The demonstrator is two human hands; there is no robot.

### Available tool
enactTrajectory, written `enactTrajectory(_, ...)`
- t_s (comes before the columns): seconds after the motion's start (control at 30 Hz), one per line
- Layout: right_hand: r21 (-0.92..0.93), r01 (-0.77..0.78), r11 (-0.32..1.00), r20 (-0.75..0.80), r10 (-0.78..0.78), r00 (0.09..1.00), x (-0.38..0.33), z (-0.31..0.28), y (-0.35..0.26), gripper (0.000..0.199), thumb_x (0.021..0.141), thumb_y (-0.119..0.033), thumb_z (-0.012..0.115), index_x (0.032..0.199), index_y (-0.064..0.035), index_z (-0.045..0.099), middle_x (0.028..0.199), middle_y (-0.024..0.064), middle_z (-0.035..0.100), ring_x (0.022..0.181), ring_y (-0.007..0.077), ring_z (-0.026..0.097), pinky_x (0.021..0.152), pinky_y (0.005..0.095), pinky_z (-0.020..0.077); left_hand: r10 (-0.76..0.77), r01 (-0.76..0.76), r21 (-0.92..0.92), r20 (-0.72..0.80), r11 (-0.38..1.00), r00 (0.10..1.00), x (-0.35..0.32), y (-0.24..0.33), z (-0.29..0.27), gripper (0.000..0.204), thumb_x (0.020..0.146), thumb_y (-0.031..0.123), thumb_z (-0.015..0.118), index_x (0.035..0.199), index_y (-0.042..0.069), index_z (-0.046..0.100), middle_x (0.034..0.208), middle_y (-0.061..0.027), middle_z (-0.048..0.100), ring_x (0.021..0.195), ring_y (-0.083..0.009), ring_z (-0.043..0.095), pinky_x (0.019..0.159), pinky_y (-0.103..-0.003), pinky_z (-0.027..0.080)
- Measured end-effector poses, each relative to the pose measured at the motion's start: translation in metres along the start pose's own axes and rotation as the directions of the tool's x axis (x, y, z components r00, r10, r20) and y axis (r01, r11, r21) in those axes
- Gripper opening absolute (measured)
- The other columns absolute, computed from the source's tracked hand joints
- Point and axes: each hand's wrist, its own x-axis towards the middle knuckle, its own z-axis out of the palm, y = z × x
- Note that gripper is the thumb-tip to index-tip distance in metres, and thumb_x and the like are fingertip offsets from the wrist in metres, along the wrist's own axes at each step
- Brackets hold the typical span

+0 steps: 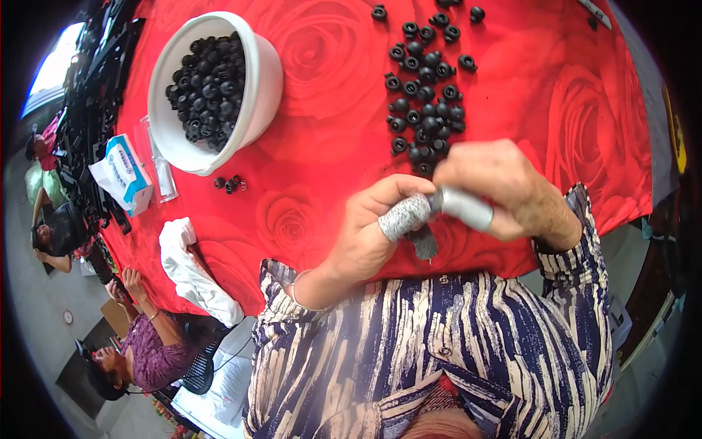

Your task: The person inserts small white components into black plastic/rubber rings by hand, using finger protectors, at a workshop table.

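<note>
Both on my monitor, left hand [363,228] and right hand [506,184] pinch a dark part [436,202] between fingers [468,209], black knobs [425,93] at twelve o'clock

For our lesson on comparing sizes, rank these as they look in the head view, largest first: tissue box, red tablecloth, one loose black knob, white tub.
1. Red tablecloth
2. White tub
3. Tissue box
4. Loose black knob
</note>
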Motion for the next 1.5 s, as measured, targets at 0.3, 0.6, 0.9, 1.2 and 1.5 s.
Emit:
enactTrajectory(0.3, 0.040, -0.009, 0.999, -0.174, 0.016, 0.985, 0.000, 0.008, -0.013, 0.035, 0.068, -0.007, 0.073, 0.099, 0.0010, 0.060, 0.072, 0.0095, 0.055, 0.060, 0.0230, 0.056, 0.051, 0.0345, 0.0460, 0.090, -0.100, -0.124, -0.087, 0.987, 0.992, 0.007, 0.004, 0.000, 0.021, 0.092, 0.012, 0.059, 0.109, -0.001, 0.060, 0.093, -0.0038, 0.062, 0.075, -0.0069, 0.053, 0.069, -0.019, 0.045)
enactTrajectory(0.6, -0.206, 0.174, 0.963, -0.298, -0.232, 0.926, 0.004, 0.023, -0.013, 0.036, 0.063, -0.001, 0.073, 0.097, 0.0031, 0.062, 0.073, 0.0103, 0.056, 0.058, 0.0241, 0.058, 0.048, 0.0333, 0.0452, -0.152, 0.133, -0.274, -0.050, 0.952, 0.987, 0.004, -0.002, 0.010, 0.021, 0.093, 0.019, 0.059, 0.109, 0.005, 0.060, 0.087, -0.0001, 0.064, 0.072, -0.0062, 0.061, 0.065, -0.022, 0.053)
enactTrajectory(0.9, -0.109, 0.057, 0.992, -0.321, -0.089, 0.943, 0.002, 0.025, -0.026, 0.030, 0.065, -0.002, 0.077, 0.090, -0.0013, 0.063, 0.068, 0.0081, 0.059, 0.056, 0.0198, 0.059, 0.048, 0.0295, 0.0448, -0.083, 0.073, -0.197, -0.041, 0.978, 0.996, -0.007, -0.004, 0.014, 0.027, 0.090, 0.019, 0.064, 0.111, 0.003, 0.059, 0.090, -0.0004, 0.060, 0.074, -0.0067, 0.055, 0.062, -0.022, 0.050)
enactTrajectory(1.2, -0.077, 0.153, 0.985, -0.278, -0.168, 0.946, 0.002, 0.027, -0.022, 0.027, 0.068, -0.003, 0.075, 0.092, 0.0003, 0.062, 0.067, 0.0089, 0.056, 0.054, 0.0210, 0.057, 0.047, 0.0302, 0.0434, -0.051, 0.038, -0.168, -0.075, 0.985, 0.996, -0.014, -0.008, 0.014, 0.026, 0.089, 0.017, 0.064, 0.111, 0.003, 0.060, 0.087, -0.0009, 0.061, 0.072, -0.0074, 0.057, 0.061, -0.024, 0.050)
enactTrajectory(1.5, -0.246, 0.197, 0.949, -0.396, -0.285, 0.873, 0.002, 0.018, -0.017, 0.019, 0.070, -0.003, 0.076, 0.081, -0.0016, 0.061, 0.063, 0.0072, 0.053, 0.048, 0.0200, 0.051, 0.041, 0.0321, 0.0372, 0.779, -0.445, 0.766, -0.113, 0.463, 0.617, -0.036, 0.088, 0.008, 0.015, 0.089, 0.005, 0.061, 0.103, -0.002, 0.063, 0.088, -0.0077, 0.065, 0.063, -0.0152, 0.064, 0.053, -0.028, 0.054)
